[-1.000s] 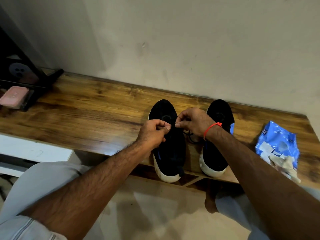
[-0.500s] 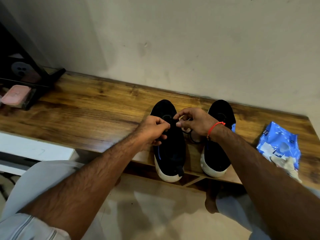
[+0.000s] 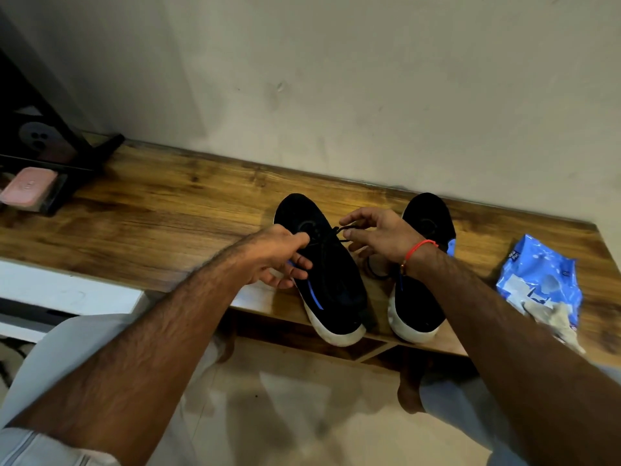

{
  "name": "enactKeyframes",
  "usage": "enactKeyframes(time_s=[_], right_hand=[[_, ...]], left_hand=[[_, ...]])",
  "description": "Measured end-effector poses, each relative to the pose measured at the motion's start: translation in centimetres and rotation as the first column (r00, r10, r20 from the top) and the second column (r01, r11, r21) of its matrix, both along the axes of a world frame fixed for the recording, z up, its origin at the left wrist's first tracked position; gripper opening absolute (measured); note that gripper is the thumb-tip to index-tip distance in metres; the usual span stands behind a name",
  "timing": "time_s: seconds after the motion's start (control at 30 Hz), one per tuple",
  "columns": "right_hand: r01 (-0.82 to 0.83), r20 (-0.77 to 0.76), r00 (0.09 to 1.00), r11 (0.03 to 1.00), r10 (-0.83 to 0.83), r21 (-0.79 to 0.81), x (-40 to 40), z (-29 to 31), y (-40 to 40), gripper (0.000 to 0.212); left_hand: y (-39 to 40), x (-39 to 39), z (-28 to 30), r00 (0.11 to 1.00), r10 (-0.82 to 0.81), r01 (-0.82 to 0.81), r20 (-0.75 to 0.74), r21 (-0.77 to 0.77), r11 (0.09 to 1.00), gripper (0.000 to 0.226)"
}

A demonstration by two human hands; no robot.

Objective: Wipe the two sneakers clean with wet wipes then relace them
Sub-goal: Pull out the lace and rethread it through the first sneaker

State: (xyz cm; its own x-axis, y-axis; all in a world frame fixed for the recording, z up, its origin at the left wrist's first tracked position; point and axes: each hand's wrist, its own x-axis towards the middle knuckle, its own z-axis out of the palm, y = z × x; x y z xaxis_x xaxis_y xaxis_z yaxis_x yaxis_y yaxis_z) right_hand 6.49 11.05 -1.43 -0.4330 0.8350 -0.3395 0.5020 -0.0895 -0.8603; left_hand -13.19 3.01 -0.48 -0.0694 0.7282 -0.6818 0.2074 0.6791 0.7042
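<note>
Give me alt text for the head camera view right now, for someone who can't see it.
A person's left hand and right hand pinch a black lace over the left of two black, white-soled sneakers on a wooden bench. A blue wet-wipes pack lies to the right.

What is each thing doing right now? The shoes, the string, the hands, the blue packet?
Left sneaker: upright on the bench, being laced.
Right sneaker: upright beside it, untouched.
Black lace: stretched between both hands.
Left hand: pinches the lace.
Right hand: pinches the lace.
Wipes packet: lying flat on the bench, crumpled used wipe on it.
</note>
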Motion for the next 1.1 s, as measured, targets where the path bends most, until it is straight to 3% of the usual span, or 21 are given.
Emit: enactKeyframes(time_s=[0.17, 0.37, 0.47, 0.53, 0.6, 0.67, 0.73, 0.87, 1.1], right_hand=[[0.028, 0.001, 1.0, 0.997, -0.029, 0.072, -0.1, -0.1, 0.1, 0.014], [0.065, -0.021, 0.998, 0.986, -0.063, 0.151, -0.6, -0.8, 0.2, 0.016], [0.034, 0.067, 0.996, 0.96, -0.054, 0.279, -0.6, -0.6, -0.1, 0.023], [-0.08, 0.197, 0.98, 0.92, 0.003, 0.385, -0.7, 0.1, -0.8, 0.035], [-0.213, 0.352, 0.935, 0.876, 0.054, 0.433, -1.0, 0.7, -1.8, 0.048], [-0.334, 0.519, 0.852, 0.835, 0.069, 0.436, -1.5, 0.6, -2.7, 0.055], [-0.419, 0.629, 0.774, 0.803, 0.072, 0.424, -1.8, 0.1, -3.4, 0.05], [-0.473, 0.676, 0.736, 0.745, 0.04, 0.471, -2.1, 0.3, -4.1, 0.037], [-0.495, 0.659, 0.748, 0.724, 0.074, 0.481, -2.4, 0.7, -4.5, 0.022]], left_hand=[[-0.3, -1.1, 0.4, 0.961, -0.214, 0.2, -0.176, -0.097, 0.975, 0.023], [-0.6, -1.5, -0.1, 0.885, -0.342, 0.281, -0.315, -0.224, 0.933, 0.022], [-0.8, -1.5, 0.1, 0.849, -0.393, 0.312, -0.353, -0.264, 0.913, 0.022], [-0.5, -1.7, -0.1, 0.832, -0.344, 0.292, -0.436, -0.185, 0.939, 0.018], [0.0, -1.9, -0.3, 0.783, -0.175, 0.25, -0.597, 0.044, 0.967, 0.017], [0.6, -1.6, -0.8, 0.707, 0.004, 0.312, -0.708, 0.316, 0.896, 0.031], [0.9, -0.8, -1.2, 0.703, 0.02, 0.417, -0.711, 0.435, 0.798, 0.035], [0.6, 0.7, -2.1, 0.661, -0.068, 0.543, -0.748, 0.414, 0.73, 0.024], [0.3, 0.7, -1.9, 0.627, 0.007, 0.516, -0.779, 0.422, 0.745, 0.012]])
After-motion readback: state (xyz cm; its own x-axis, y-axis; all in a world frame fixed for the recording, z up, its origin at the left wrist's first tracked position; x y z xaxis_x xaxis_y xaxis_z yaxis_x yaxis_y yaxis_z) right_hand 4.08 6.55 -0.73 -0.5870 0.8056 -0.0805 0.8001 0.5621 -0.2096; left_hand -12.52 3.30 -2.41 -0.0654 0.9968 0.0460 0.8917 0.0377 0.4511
